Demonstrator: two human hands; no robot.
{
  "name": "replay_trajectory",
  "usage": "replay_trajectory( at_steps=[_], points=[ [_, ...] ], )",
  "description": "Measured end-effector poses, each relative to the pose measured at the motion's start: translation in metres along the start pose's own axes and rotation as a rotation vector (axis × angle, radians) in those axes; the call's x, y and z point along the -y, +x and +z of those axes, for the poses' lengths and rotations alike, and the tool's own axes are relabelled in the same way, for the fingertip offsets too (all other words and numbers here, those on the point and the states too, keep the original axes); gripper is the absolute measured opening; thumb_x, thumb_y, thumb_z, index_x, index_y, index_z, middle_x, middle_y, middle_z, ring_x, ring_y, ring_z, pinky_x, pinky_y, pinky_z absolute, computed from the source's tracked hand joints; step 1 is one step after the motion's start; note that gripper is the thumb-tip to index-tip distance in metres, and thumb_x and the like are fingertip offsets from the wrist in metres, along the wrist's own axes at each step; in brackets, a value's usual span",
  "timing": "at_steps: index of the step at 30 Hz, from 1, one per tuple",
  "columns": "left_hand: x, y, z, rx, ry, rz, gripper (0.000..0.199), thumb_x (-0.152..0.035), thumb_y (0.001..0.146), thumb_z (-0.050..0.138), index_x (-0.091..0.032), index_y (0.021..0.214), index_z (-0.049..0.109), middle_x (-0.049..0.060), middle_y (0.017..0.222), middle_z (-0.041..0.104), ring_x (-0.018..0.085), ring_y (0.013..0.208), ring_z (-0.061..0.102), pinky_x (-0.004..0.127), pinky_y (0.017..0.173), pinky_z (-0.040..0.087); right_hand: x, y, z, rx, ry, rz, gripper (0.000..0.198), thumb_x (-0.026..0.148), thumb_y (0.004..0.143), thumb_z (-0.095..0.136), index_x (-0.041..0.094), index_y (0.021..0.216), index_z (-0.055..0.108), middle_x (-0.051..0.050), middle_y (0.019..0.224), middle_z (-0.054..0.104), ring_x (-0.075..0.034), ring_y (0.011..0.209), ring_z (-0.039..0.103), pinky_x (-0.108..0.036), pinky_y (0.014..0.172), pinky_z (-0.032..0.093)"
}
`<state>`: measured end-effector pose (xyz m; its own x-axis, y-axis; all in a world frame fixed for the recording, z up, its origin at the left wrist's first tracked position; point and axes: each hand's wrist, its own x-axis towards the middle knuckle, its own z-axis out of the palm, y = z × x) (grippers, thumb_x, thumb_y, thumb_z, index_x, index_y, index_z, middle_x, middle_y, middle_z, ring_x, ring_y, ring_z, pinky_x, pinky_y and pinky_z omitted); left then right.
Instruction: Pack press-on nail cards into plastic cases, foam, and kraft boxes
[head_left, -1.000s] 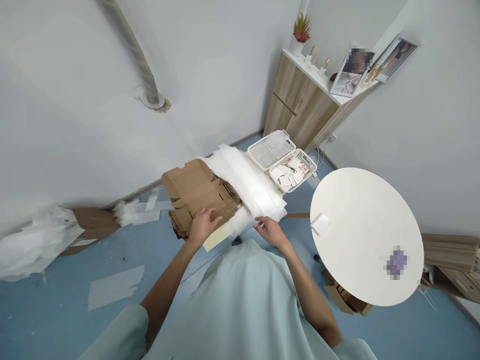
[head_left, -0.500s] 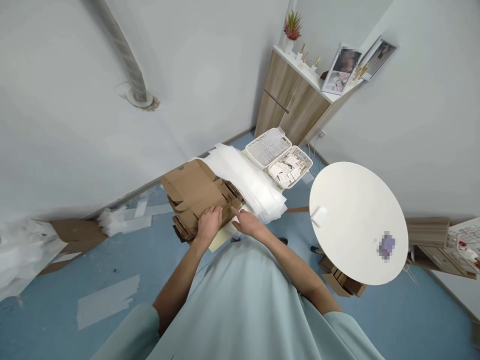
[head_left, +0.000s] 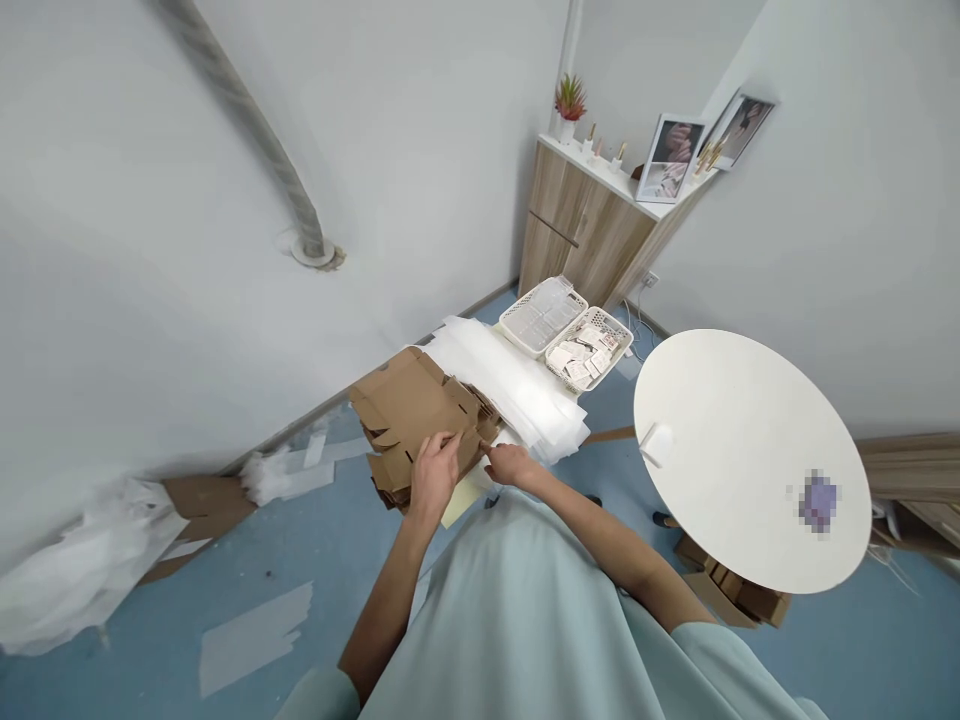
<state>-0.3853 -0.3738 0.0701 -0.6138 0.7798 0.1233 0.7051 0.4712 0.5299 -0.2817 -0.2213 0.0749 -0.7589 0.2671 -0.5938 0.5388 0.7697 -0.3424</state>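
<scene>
A stack of flat brown cardboard boxes (head_left: 412,400) lies in front of me, its top one with slots and flaps showing. My left hand (head_left: 436,472) is closed on the near flap of the top box, fingers bent over the cardboard. Beside it, at the near right corner, my right hand (head_left: 511,466) is closed with its fingertips at the box edge; its grip is partly hidden. Right behind the stack lies a pile of white foam sheets (head_left: 510,385). Some pale yellow paper (head_left: 463,498) sticks out below the boxes.
Two white baskets, one with clear plastic packs (head_left: 544,312) and one with small cards (head_left: 587,352), stand beyond the foam. A round white table (head_left: 742,430) is at right, with an open carton (head_left: 724,590) under it. Plastic wrap (head_left: 97,560) lies on the left floor.
My view has shifted, so the scene sits lower and, for the most part, farther right. The near flap of the top box appears raised a little between my hands.
</scene>
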Motion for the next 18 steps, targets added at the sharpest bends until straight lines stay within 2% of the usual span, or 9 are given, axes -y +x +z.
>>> replay_trajectory(
  at_steps=[2, 4, 6, 9, 13, 15, 18],
  points=[
    [-0.010, 0.001, -0.020, -0.102, -0.009, 0.083, 0.050, -0.016, 0.105, 0.037, -0.025, 0.141, 0.069, 0.013, 0.126, 0.070, 0.029, 0.115, 0.066, 0.044, 0.100, 0.057, -0.006, -0.006, -0.011, -0.051, 0.056, -0.053, 0.044, 0.028, 0.099, 0.067, 0.023, 0.143, 0.066, -0.014, 0.116, 0.080, -0.030, 0.108, 0.076, -0.035, 0.085, 0.054],
    [-0.024, 0.005, -0.039, -0.204, -0.021, 0.187, 0.055, -0.013, 0.105, 0.035, -0.027, 0.151, 0.062, 0.013, 0.137, 0.068, 0.029, 0.127, 0.065, 0.046, 0.105, 0.057, -0.016, -0.017, -0.028, -0.181, 0.197, -0.132, 0.024, 0.028, 0.103, 0.060, 0.024, 0.119, 0.077, -0.009, 0.109, 0.081, -0.024, 0.101, 0.075, -0.030, 0.085, 0.051],
    [-0.042, 0.013, -0.054, -0.271, -0.032, 0.294, 0.060, -0.012, 0.106, 0.034, -0.032, 0.159, 0.053, 0.011, 0.144, 0.066, 0.029, 0.139, 0.060, 0.049, 0.112, 0.055, -0.032, -0.035, -0.052, -0.382, 0.422, -0.171, 0.032, 0.033, 0.109, 0.051, 0.023, 0.098, 0.079, -0.006, 0.100, 0.080, -0.020, 0.091, 0.074, -0.027, 0.083, 0.050],
    [-0.080, 0.031, -0.060, -0.304, -0.048, 0.438, 0.064, -0.010, 0.106, 0.033, -0.035, 0.164, 0.045, 0.009, 0.150, 0.065, 0.028, 0.148, 0.055, 0.052, 0.117, 0.053, -0.061, -0.076, -0.095, -0.633, 0.701, -0.118, 0.043, 0.052, 0.108, 0.050, 0.022, 0.096, 0.078, -0.005, 0.095, 0.080, -0.019, 0.080, 0.072, -0.026, 0.075, 0.050],
    [-0.146, 0.059, -0.039, -0.242, -0.081, 0.647, 0.065, -0.009, 0.106, 0.032, -0.033, 0.165, 0.044, 0.009, 0.153, 0.064, 0.027, 0.153, 0.050, 0.052, 0.120, 0.052, -0.110, -0.143, -0.133, -0.883, 0.863, -0.047, 0.047, 0.066, 0.094, 0.065, 0.021, 0.094, 0.079, -0.005, 0.088, 0.078, -0.018, 0.073, 0.066, -0.028, 0.070, 0.050],
    [-0.183, 0.070, -0.017, -0.189, -0.105, 0.756, 0.066, -0.008, 0.106, 0.031, -0.032, 0.165, 0.044, 0.009, 0.153, 0.064, 0.027, 0.154, 0.048, 0.050, 0.119, 0.053, -0.140, -0.173, -0.136, -0.991, 0.895, 0.005, 0.046, 0.067, 0.089, 0.071, 0.021, 0.090, 0.079, -0.005, 0.085, 0.077, -0.018, 0.070, 0.064, -0.028, 0.068, 0.050],
    [-0.242, 0.083, 0.026, -0.099, -0.152, 0.896, 0.068, -0.004, 0.105, 0.028, -0.031, 0.166, 0.043, 0.009, 0.152, 0.065, 0.025, 0.156, 0.046, 0.048, 0.119, 0.053, -0.195, -0.211, -0.125, -1.136, 0.926, 0.150, 0.046, 0.066, 0.089, 0.071, 0.021, 0.082, 0.075, -0.003, 0.075, 0.072, -0.017, 0.066, 0.061, -0.027, 0.064, 0.048]
  ],
)
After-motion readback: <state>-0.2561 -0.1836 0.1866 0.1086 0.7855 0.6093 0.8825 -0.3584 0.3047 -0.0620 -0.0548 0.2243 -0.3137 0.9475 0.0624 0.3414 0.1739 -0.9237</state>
